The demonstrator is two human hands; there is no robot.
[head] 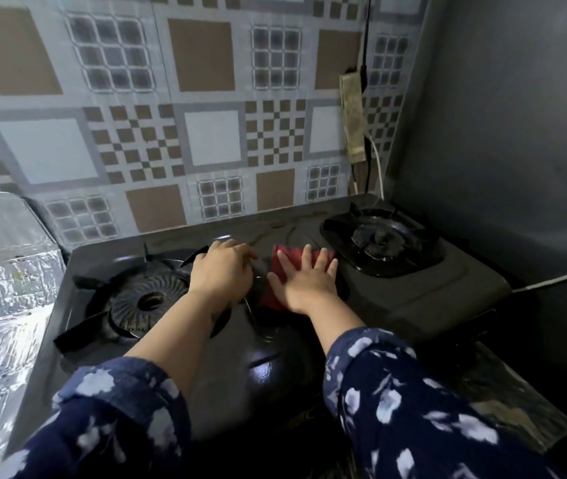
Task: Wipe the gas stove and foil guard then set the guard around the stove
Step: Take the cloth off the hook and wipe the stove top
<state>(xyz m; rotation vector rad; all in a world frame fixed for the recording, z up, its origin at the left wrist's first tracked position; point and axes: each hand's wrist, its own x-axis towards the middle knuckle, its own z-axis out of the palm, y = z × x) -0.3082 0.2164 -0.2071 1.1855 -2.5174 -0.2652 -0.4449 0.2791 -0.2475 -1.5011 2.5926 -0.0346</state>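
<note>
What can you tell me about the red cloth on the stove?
The red cloth looks like soft fabric, lying flat and slightly bunched on the dark stove top between the two burners. The right hand presses on it, palm down, fingers spread, covering most of it. The left hand is beside it, apparently not touching it.

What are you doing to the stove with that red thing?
A person is cleaning a black two-burner gas stove. The right hand lies flat, fingers spread, pressing a red cloth onto the stove top between the two burners. The left hand rests beside it, at the edge of the left burner. The shiny foil guard is off to the left of the stove, not set around it yet.
</note>
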